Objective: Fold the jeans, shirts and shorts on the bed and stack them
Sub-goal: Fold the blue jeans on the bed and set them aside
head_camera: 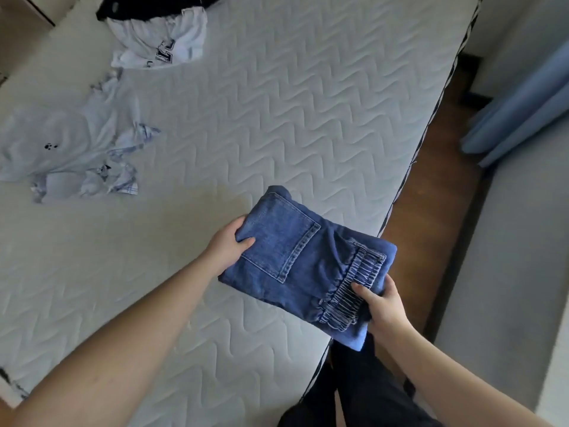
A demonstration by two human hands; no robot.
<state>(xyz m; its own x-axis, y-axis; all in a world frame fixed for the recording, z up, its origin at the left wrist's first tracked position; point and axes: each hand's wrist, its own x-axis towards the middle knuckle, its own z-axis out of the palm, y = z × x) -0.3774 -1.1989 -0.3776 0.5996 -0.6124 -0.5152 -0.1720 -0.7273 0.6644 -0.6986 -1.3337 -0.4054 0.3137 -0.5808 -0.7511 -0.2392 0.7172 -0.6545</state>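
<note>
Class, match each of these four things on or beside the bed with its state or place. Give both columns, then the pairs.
Things:
1. folded jeans
2. pale blue shirt
3. white printed shirt
4. black garment

States or places:
A. at the far edge of the bed, partly out of view
B. held at both ends by the left hand and right hand
C. crumpled, dark lettering showing
D. spread out unfolded at the left

Pairs: 1-B, 2-D, 3-C, 4-A

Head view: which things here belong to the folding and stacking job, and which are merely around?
Part of the job:
folded blue denim jeans, gripped by left hand and right hand
crumpled white printed shirt
rumpled pale blue shirt
black garment, mostly cut off
white quilted bed

Merely around:
brown wooden floor
blue curtain
</note>
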